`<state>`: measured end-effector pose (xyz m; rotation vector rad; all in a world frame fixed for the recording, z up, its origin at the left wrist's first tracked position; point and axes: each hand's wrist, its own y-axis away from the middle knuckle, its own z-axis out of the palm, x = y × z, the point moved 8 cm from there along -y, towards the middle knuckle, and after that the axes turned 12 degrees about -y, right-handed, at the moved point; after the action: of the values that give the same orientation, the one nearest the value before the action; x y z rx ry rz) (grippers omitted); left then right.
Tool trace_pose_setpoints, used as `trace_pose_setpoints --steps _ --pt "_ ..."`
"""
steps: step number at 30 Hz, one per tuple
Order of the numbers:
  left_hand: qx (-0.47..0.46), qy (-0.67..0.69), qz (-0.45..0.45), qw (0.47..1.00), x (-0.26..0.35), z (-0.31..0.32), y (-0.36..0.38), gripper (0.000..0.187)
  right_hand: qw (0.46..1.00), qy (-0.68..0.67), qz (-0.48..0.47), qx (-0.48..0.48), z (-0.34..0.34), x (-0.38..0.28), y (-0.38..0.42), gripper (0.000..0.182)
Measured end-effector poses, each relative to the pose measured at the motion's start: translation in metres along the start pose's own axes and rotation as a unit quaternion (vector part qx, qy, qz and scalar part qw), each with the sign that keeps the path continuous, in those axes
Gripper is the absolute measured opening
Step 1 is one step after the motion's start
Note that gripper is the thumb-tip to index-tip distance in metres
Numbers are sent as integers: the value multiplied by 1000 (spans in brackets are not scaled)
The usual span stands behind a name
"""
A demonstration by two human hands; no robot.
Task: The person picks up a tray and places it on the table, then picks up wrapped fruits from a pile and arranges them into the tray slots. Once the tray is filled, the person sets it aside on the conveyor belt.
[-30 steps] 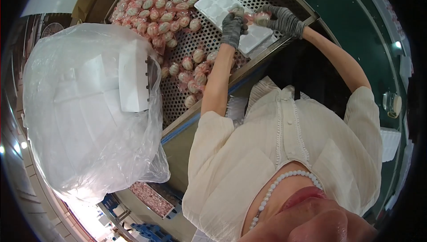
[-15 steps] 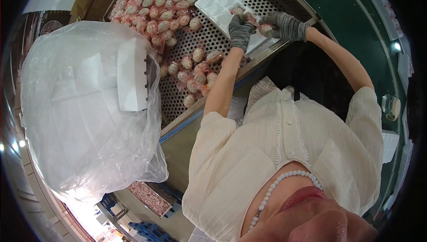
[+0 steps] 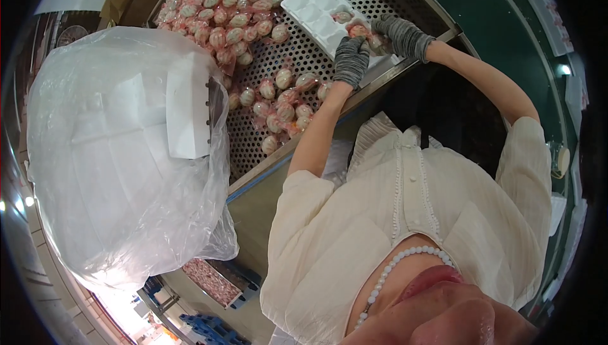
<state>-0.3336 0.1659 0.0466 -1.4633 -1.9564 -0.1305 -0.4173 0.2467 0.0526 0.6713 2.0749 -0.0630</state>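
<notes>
The right hand [image 3: 403, 38] is bending its gloved fingers around a wrapped ball [image 3: 377, 41]; the left hand [image 3: 351, 62] is curling beside it. I cannot tell whether either is gripping. The ball is sitting at the white tray [image 3: 305, 4], which is resting on a perforated table [image 3: 246, 148].

Fisheye bend, black corners; lower-left glare; plastic bag [image 3: 130, 174] shiny.
</notes>
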Motion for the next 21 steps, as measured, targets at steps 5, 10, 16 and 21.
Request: trace_pose_setpoints --steps 5,10,16,21 --pt "-15 -48 5 999 5 -1 -3 17 958 202 -191 71 9 -31 10 24" --pt "32 -49 53 997 13 -8 7 17 970 212 -117 8 1 -21 -1 17" --pt "-37 -202 92 974 19 12 3 22 931 358 18 -66 29 -10 -27 16" --pt "-91 -90 17 992 1 -4 3 23 911 396 44 -109 37 -21 -31 22"
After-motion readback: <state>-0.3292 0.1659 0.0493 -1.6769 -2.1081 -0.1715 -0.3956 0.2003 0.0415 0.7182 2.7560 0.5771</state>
